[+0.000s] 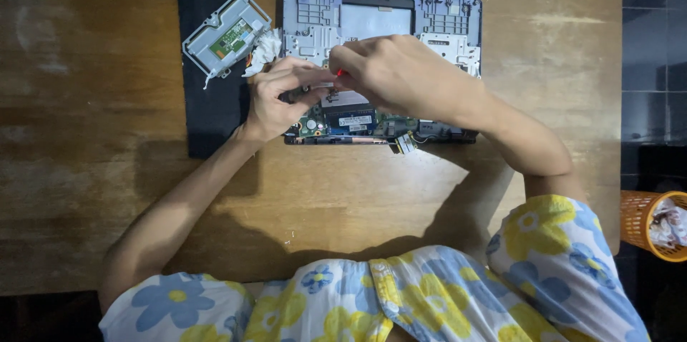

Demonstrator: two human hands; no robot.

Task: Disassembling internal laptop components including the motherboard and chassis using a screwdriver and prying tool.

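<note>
On the far left of the table (pixel 86 192) there is only bare scuffed wood, then the black mat (pixel 207 113) with the grey touchpad bracket (pixel 225 36) lying tilted across its top end, a small green board showing in it; it overhangs the mat's edge and sits close to my wrist, so a careless elbow could knock it. Just right of it a crumpled white tissue (pixel 263 50) rests against the corner of the open laptop (pixel 444 20). My left hand (pixel 275 102) is curled nearly closed, fingers pinching something small and dark over the laptop's lower left part; what exactly it grips I cannot tell. My right hand (pixel 393 74) is closed around a red-handled tool (pixel 340 73), of which only a sliver shows between the two hands, its tip hidden. The risk I judge greatest is the tip slipping off and gouging the board (pixel 343 124) below, since my hands block my own view of it. A freed small part could also drop among the components or roll off the table. The loose connector (pixel 402 144) hanging over the front edge could snag on my right forearm. Far right, beyond the table, stands an orange basket (pixel 644 224).
</note>
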